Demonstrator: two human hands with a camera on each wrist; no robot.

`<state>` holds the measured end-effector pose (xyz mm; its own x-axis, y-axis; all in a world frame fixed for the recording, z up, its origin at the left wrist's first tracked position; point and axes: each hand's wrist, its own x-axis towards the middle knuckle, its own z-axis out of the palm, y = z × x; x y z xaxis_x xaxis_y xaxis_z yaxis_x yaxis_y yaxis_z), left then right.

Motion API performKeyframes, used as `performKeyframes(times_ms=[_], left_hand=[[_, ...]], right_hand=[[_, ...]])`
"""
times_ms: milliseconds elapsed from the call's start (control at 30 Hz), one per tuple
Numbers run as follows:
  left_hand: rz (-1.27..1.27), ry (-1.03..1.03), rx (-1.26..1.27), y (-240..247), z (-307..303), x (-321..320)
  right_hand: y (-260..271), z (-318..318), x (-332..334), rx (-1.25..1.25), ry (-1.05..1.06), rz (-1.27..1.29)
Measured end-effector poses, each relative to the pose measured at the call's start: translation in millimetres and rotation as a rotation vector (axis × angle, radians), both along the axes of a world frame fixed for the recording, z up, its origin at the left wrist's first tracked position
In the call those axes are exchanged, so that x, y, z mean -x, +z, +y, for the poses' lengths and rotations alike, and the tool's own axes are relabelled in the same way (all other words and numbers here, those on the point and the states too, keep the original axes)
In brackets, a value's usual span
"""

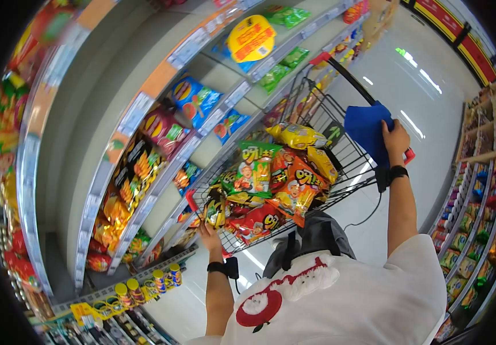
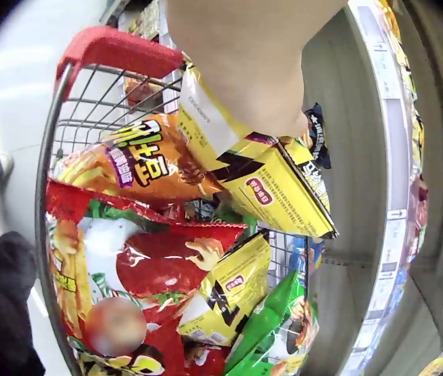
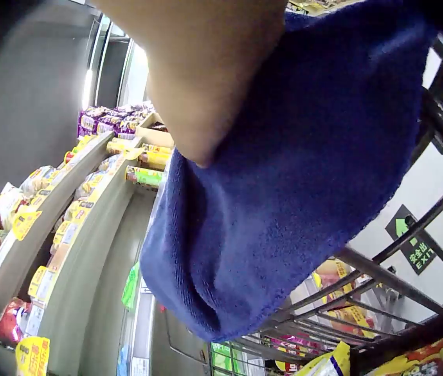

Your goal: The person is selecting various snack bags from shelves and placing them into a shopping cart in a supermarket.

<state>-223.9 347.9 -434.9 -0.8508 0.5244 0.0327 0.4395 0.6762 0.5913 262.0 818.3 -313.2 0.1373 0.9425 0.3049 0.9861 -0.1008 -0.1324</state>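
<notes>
In the head view my right hand point(image 1: 396, 138) grips a blue cloth point(image 1: 367, 129) at the handle end of a wire shopping cart point(image 1: 345, 150). The cloth hangs in loose folds in the right wrist view, hiding most of the fingers. My left hand point(image 1: 209, 236) is at the cart's other end, close to a red corner piece point(image 1: 191, 200). A yellow-and-black snack bag point(image 2: 264, 184) lies right under that hand in the left wrist view. The left fingertips are hidden there, and I cannot tell whether they hold the bag or the rim.
Red, orange, green and yellow snack bags point(image 1: 256, 167) fill part of the cart. Shelves point(image 1: 161, 86) of chip bags run along the left, with a yellow round sign point(image 1: 251, 38). More stocked shelves point(image 1: 472, 224) stand at right. Pale floor point(image 1: 386, 69) lies between.
</notes>
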Motion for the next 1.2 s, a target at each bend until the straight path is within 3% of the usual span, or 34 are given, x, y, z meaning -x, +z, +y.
performKeyframes(times_ms=[233,300,567,733,800,833,1033,1200], left_hand=[[-0.073,0.099,-0.120,16.7,-37.6,-2.6],[-0.054,0.046,-0.125,11.8,-60.3,2.5],[-0.073,-0.084,-0.162,4.4,-135.7,11.7],[-0.124,-0.034,0.276,28.5,-156.2,-7.3],[0.007,-0.093,0.478,11.2,-166.1,-5.0],[-0.041,0.001,0.349,20.0,-170.6,-10.8],[-0.121,0.187,0.189,34.3,-185.2,-11.4],[-0.093,0.195,0.080,33.1,-203.4,-17.1]], right_hand=[[-24.5,-43.8,5.4,-0.058,0.013,-0.052],[-27.5,-54.6,10.9,0.009,-0.017,-0.077],[-37.4,-116.1,27.1,-0.104,-0.033,-0.144],[-19.8,-156.9,47.0,0.007,-0.012,-0.227],[-21.3,-159.0,51.0,0.044,-0.022,-0.237],[-20.0,-161.7,52.9,0.079,-0.017,-0.240],[-28.8,-162.6,62.6,0.084,-0.016,-0.369],[-22.6,-166.6,73.9,0.089,0.044,-0.402]])
